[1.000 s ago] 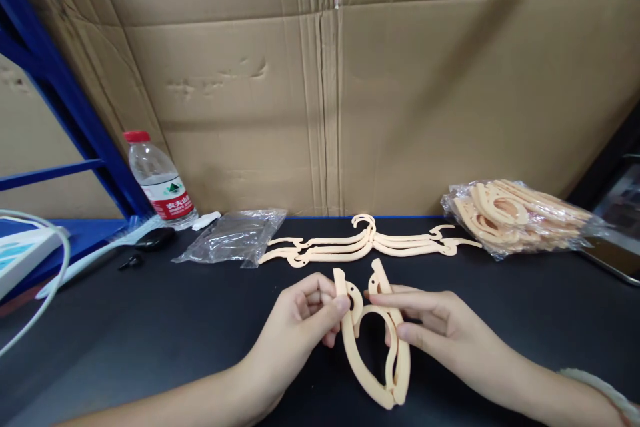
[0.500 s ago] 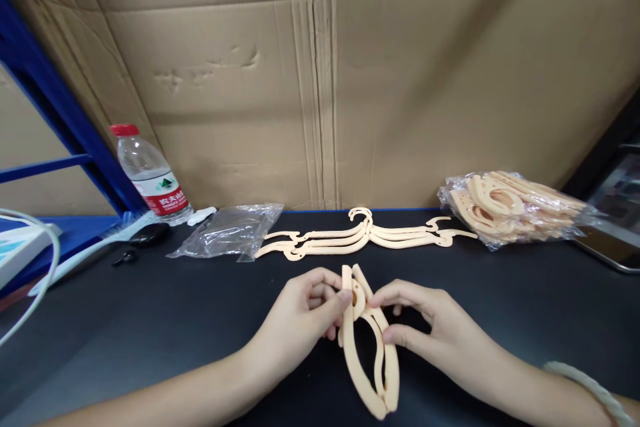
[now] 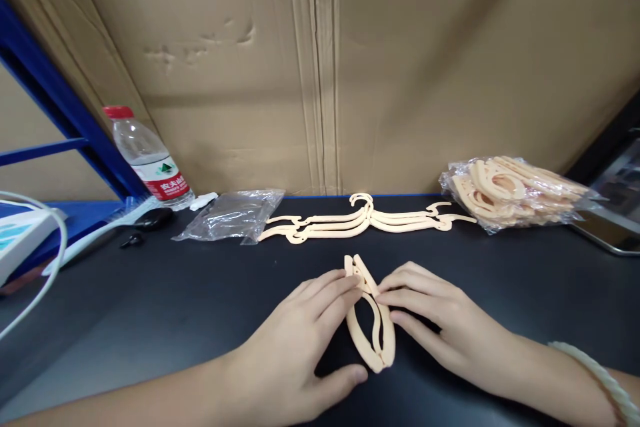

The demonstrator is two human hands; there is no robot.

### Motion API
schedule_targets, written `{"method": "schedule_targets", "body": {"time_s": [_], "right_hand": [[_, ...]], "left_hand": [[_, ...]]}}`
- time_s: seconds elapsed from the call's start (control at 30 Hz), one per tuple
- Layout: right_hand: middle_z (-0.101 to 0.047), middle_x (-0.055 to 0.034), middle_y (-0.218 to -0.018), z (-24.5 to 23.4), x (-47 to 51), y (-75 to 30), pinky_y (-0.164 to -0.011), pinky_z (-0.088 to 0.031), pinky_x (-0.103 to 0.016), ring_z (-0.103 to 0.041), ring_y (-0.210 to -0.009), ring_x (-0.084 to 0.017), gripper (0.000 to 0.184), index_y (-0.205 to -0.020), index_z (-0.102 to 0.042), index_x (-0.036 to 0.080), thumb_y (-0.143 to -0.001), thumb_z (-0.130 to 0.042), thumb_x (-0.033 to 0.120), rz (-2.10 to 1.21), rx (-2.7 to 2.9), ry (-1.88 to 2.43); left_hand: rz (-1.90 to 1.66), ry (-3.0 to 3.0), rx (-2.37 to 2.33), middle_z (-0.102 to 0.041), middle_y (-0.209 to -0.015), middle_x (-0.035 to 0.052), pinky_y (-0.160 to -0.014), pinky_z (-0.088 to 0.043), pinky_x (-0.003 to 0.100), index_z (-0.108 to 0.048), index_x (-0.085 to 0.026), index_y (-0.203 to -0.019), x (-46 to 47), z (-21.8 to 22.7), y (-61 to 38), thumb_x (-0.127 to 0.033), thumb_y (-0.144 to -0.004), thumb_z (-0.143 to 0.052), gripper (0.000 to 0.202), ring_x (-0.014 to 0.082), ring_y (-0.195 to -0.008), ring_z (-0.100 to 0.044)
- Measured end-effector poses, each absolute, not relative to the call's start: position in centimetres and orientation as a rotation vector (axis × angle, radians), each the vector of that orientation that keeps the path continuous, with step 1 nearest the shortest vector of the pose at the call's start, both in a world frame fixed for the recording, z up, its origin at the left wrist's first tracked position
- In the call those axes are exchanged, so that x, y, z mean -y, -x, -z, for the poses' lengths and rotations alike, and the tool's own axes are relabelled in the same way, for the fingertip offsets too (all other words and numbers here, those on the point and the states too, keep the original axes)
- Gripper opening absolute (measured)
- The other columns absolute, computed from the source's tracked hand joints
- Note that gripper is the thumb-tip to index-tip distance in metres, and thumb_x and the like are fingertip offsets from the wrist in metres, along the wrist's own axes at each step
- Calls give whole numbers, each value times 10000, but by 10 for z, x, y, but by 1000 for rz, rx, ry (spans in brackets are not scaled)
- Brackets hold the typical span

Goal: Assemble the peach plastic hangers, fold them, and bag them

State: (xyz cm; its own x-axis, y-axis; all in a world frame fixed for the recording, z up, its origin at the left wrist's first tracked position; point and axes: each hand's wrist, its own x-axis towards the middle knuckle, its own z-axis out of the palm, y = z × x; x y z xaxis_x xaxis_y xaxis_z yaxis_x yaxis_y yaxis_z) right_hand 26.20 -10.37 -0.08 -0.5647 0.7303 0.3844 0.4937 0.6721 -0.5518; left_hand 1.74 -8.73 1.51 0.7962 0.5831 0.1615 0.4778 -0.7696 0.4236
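Observation:
A folded beige plastic clothes hanger (image 3: 387, 340) lies on the black tabletop, its two arms meeting in a point near me. The fingers of my left hand (image 3: 300, 333) rest stretched over its upper left side. That hand's thumb is spread away, close to the near tip. From the other side, my right hand (image 3: 445, 313) touches the right arm of the hanger with extended fingertips, thumb apart from the fingers. Behind it, unfolded beige hangers (image 3: 330, 227) lie overlapped, with their hooks toward the cardboard.
An empty-looking clear plastic bag (image 3: 233, 213) lies at back left beside a red-capped water bottle (image 3: 150, 160). More hanger parts fill a clear bag (image 3: 515, 193) at back right, near a phone (image 3: 607, 230). A white cable (image 3: 60, 253) curves at far left. Cardboard (image 3: 225, 80) walls the back.
The folded hanger has gone down onto the tabletop. My left hand has turned palm down and let go of its pinch, with its thumb moved away. My right fingers have straightened along the edge.

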Motion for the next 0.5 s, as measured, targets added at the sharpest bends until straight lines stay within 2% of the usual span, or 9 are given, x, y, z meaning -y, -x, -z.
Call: {"method": "schedule_targets", "body": {"time_s": [0.2,0.5], "right_hand": [[-568,-74,-1188,1,103,-266,-954,-488,-332,-543,-1090,-195,374,-1287,-562,261,-957,-442,130,-523,2351,945],[-554,-85,-1262,3,101,-267,-1000,-473,-375,-503,-1191,-212,436,-1383,-465,269,-970,-410,141,-488,2364,945]], "left_hand": [[-421,-2687,-806,-454,-1455,127,-1123,-344,460,-412,-154,-1411,80,-8,-19,-437,-875,-578,629,298,-1373,-349],[-440,-2665,-772,-417,-1481,136,-1133,-312,501,-386,-178,-1436,73,-8,-17,-388,-870,-593,638,313,-1391,-323]]}}
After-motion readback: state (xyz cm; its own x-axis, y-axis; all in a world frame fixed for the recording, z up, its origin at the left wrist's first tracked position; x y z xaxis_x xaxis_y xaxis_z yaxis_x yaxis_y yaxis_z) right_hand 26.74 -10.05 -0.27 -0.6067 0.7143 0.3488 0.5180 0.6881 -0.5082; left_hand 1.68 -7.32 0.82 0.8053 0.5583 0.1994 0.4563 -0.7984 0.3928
